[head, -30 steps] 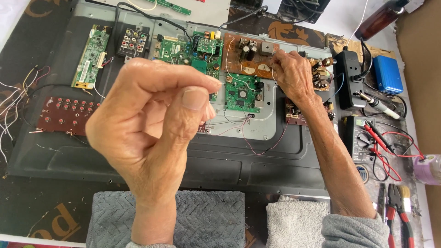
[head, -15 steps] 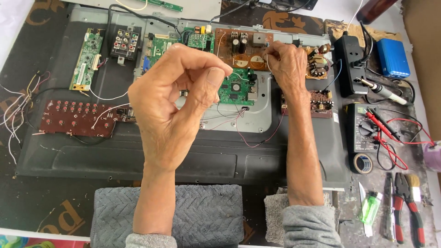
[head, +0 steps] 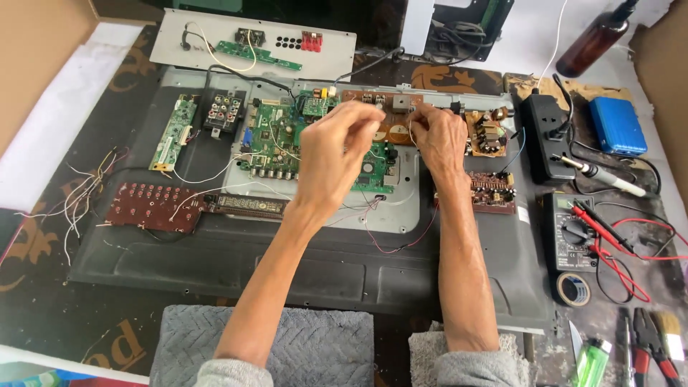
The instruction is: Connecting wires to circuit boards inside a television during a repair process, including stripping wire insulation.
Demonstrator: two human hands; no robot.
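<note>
An opened flat-screen set (head: 215, 265) lies back-up with its circuit boards bare. My left hand (head: 337, 154) hovers over the green main board (head: 276, 140), its fingertips pinched together near the brown power board (head: 390, 100). My right hand (head: 437, 140) rests at that brown board's right end, fingers also pinched. A thin pale wire (head: 411, 132) seems to run between the two pinches. What the fingertips grip is mostly hidden.
To the right lie a black power strip (head: 548, 132), a soldering iron (head: 602, 175), a blue case (head: 616, 125), a multimeter (head: 573, 233) with red leads, a tape roll (head: 573, 288), pliers (head: 652, 344) and a lighter (head: 591, 358). Grey towels (head: 301, 344) pad the near edge.
My left hand has dropped away from the camera and gone forward to the boards, ending close to my right hand. My right hand has stayed at the brown board.
</note>
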